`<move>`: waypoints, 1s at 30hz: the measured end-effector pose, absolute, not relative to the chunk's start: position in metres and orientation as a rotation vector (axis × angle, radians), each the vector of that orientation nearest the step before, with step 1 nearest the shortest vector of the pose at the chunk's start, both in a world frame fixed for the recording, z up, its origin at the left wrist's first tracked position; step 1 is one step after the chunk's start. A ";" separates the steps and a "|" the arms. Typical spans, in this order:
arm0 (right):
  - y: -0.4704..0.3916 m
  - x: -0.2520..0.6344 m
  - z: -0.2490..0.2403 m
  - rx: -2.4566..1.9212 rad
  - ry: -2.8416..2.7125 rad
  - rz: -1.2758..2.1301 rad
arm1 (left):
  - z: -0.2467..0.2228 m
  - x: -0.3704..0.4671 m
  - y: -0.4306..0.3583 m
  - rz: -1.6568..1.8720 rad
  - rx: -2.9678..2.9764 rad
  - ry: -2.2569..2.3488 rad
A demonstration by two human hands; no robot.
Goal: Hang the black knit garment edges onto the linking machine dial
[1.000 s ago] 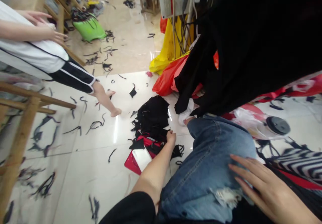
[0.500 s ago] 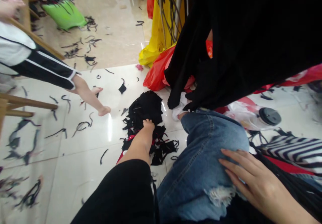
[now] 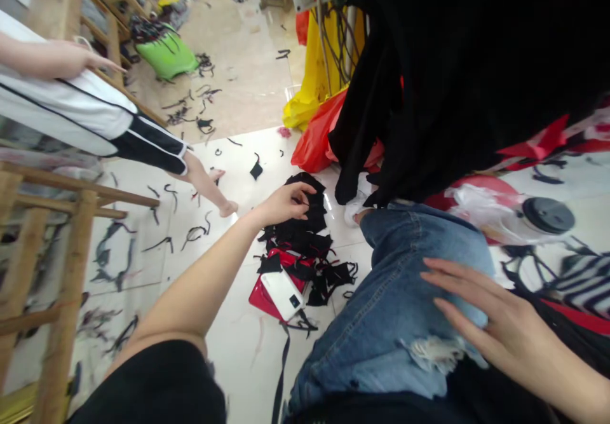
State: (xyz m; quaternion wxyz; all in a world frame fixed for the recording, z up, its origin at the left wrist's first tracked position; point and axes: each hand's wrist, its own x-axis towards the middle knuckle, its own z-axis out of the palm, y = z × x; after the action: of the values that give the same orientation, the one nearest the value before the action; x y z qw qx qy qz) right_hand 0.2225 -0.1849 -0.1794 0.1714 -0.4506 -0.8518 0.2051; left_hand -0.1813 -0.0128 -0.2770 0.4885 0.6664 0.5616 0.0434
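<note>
My left hand hovers just above a pile of black fabric pieces on the floor; its fingers are loosely bent and apart, and I see nothing in them. Below the pile, a white phone lies on a red flat item, with more black scraps beside it. Over the knee of the blue jeans, my right hand rests with fingers spread, holding nothing.
A person in black-and-white shorts stands barefoot at left, near a wooden stool. Large black cloth hangs at upper right. Red and yellow bags, a dark-lidded cup and loose strips surround me.
My left hand has lifted off the fabric pile and drawn left, uncovering the white phone and red item. The view has shifted left. My right hand stays on the jeans.
</note>
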 end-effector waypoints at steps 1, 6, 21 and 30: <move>-0.183 0.215 -0.177 -1.298 -2.399 0.614 | -0.269 -0.178 -0.016 0.077 1.646 1.305; -0.180 0.200 -0.170 -1.182 -2.515 0.407 | -0.287 -0.159 -0.054 -0.249 1.727 1.241; -0.193 0.228 -0.189 -1.102 -2.562 0.365 | -0.337 -0.234 -0.154 -0.473 1.763 1.615; -0.194 0.226 -0.183 -1.074 -2.585 0.350 | -0.356 -0.180 -0.146 -0.412 1.860 1.572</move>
State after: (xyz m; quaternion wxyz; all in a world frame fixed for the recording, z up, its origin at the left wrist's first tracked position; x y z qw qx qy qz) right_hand 0.2259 -0.1937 -0.1834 0.1596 -0.3757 -0.9046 0.1226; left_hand -0.1799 -0.1464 -0.3558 0.3295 0.7109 0.6010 -0.1575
